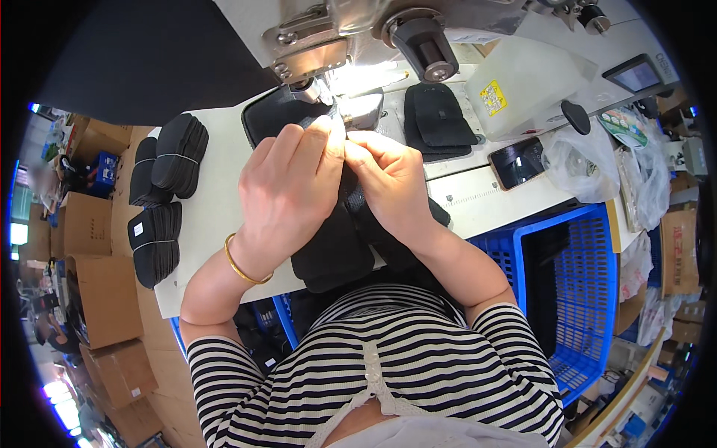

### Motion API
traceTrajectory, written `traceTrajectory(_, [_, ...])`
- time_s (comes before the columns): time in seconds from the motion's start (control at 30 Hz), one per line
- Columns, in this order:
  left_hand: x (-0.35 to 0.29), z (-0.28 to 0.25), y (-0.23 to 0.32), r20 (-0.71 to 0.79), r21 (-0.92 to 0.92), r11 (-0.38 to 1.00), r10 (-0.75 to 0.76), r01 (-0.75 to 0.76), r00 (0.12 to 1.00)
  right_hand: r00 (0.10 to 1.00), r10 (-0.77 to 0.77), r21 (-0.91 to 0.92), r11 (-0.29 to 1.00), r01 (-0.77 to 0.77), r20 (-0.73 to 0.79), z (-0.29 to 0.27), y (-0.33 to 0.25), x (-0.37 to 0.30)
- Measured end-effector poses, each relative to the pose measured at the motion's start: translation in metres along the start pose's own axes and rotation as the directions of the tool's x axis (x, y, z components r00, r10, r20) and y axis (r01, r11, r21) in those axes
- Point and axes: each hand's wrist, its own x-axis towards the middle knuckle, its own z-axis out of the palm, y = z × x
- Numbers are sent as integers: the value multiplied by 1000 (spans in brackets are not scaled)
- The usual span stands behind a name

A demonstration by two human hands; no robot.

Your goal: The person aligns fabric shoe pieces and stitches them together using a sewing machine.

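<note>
Both hands press on a black fabric piece (336,250) lying on the white sewing table (216,201). My left hand (287,187), with a gold bangle on its wrist, pinches the fabric with its fingertips just below the sewing machine's presser foot (321,93). My right hand (388,183) grips the same fabric right beside it, thumb against the left fingers. The fabric's far end (269,119) runs under the needle area, and its near end hangs over the table's front edge. The hands hide the middle of the piece.
Bundled stacks of black fabric pieces (168,168) lie at the table's left. More black pieces (437,119) lie right of the machine, near a phone (519,160), a translucent box (523,82) and plastic bags (582,160). A blue crate (575,299) stands at right; cardboard boxes (97,299) at left.
</note>
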Motion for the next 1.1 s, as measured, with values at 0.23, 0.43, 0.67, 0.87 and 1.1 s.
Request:
traceTrajectory(0.23, [3, 7, -5, 49, 55, 998, -14, 11, 999, 999, 35, 66, 997, -35, -2, 3, -2, 9])
traceTrajectory(0.43, [0, -1, 0, 47, -122, 981, -148, 152, 988, 998, 44, 2, 999, -44, 54, -4, -7, 11])
traceTrajectory(0.67, [-16, -22, -11, 44, -480, 796, -399, 370, 916, 993, 42, 107, 993, -54, 108, -4, -2, 12])
traceTrajectory(0.87, [-35, 0, -20, 56, -702, 414, -779, 580, 624, 973, -227, -464, 859, 218, 37, -11, -15, 1])
traceTrajectory(1.1, [-33, 11, -30, 746, -662, -634, -608, 399, 271, 550, -693, 649, 690, 320, 466, -25, -84, -57])
